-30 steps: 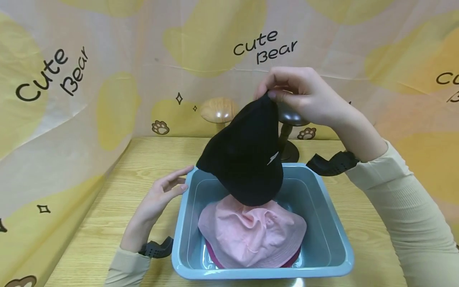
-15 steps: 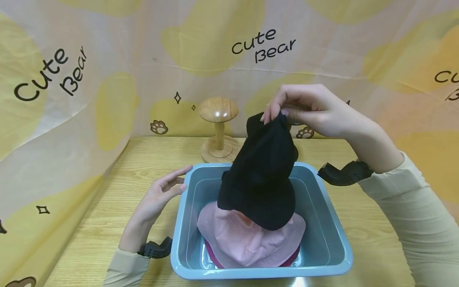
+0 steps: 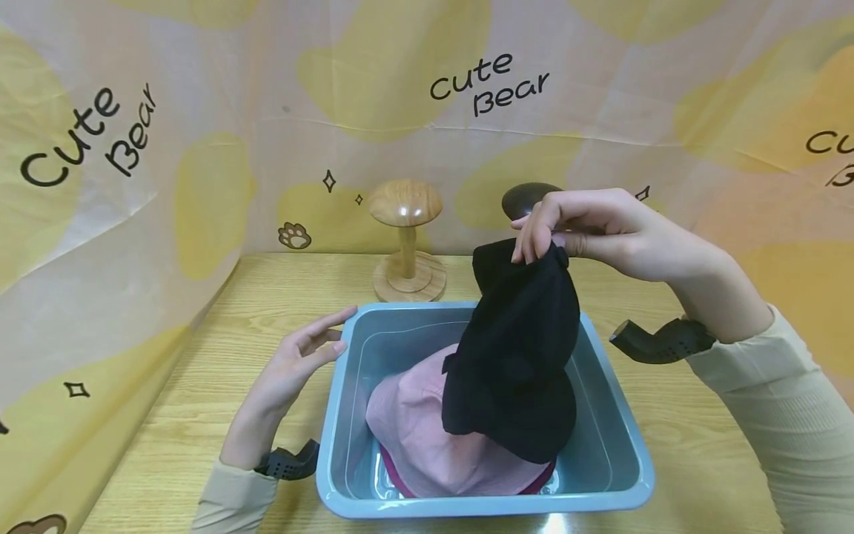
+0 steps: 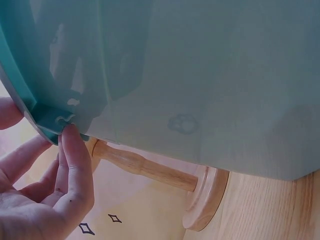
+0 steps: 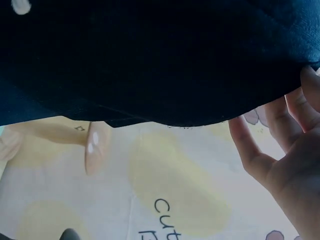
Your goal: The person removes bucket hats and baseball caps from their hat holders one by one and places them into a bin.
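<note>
My right hand (image 3: 600, 230) pinches the top of a black baseball cap (image 3: 517, 356), which hangs over the basin with its brim pointing down. In the right wrist view the cap (image 5: 150, 60) fills the upper part, with the fingers at its edge. Below and partly behind it, a pink bucket hat (image 3: 427, 437) lies in the blue plastic basin (image 3: 480, 508). A magenta edge (image 3: 394, 471) shows under the pink hat. My left hand (image 3: 307, 356) holds the basin's left rim near the far corner; in the left wrist view, fingers (image 4: 75, 150) sit beneath the rim.
Behind the basin stands a light wooden hat stand (image 3: 407, 215) with a domed top. To its right a dark hat stand (image 3: 527, 199) is mostly hidden by the cap and hand. A patterned cloth (image 3: 373, 89) hangs behind the wooden table (image 3: 280, 285).
My right hand has lowered the black cap and moved it rightward; the cap has turned so its white mark is out of the head view. The left hand keeps its place on the rim.
</note>
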A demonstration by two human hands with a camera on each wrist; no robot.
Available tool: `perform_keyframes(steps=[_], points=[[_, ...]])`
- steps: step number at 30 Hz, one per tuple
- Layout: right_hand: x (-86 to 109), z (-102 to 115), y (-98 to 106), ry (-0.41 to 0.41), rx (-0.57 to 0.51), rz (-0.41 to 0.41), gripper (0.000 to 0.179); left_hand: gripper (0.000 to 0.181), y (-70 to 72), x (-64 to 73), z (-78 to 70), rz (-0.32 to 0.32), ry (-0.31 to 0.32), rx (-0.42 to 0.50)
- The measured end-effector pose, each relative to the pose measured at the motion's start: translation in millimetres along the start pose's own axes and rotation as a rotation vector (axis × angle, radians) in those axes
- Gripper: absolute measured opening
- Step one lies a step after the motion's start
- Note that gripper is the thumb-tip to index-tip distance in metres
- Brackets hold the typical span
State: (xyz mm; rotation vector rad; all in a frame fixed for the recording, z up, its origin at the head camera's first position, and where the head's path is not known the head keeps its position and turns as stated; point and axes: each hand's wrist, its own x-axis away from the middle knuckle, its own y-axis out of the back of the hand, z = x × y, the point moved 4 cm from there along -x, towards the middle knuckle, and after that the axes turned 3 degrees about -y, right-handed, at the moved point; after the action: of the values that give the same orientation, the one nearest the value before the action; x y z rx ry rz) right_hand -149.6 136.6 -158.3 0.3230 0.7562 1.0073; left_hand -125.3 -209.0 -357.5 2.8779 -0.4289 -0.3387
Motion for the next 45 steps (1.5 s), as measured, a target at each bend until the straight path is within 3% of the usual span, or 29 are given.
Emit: perform_keyframes(steps=[12, 18, 28, 34, 45], points=[[18.9, -4, -12, 0.024, -0.038, 0.12, 0.039, 0.048, 0.2, -0.7, -0.3, 0.004, 0.018, -0.01], [22.1, -13, -21, -0.009, 0.028, 0.167, 0.042, 0.048, 0.7, -0.2, 0.4, -0.007, 0.041, -0.01], [14.9, -34, -43, -0.129, 0.044, 0.22, 0.036, 0.048, 1.6, -2.3, 2.0, -0.001, 0.041, -0.012], [7.6, -44, -55, -0.203, 0.046, 0.2, 0.029, 0.047, 1.5, -2.3, 2.0, -0.003, 0.043, -0.01], [-4.6, -50, -72, -0.2, 0.106, 0.211, 0.02, 0.047, 1.5, -1.9, 2.6, 0.005, 0.026, -0.005]])
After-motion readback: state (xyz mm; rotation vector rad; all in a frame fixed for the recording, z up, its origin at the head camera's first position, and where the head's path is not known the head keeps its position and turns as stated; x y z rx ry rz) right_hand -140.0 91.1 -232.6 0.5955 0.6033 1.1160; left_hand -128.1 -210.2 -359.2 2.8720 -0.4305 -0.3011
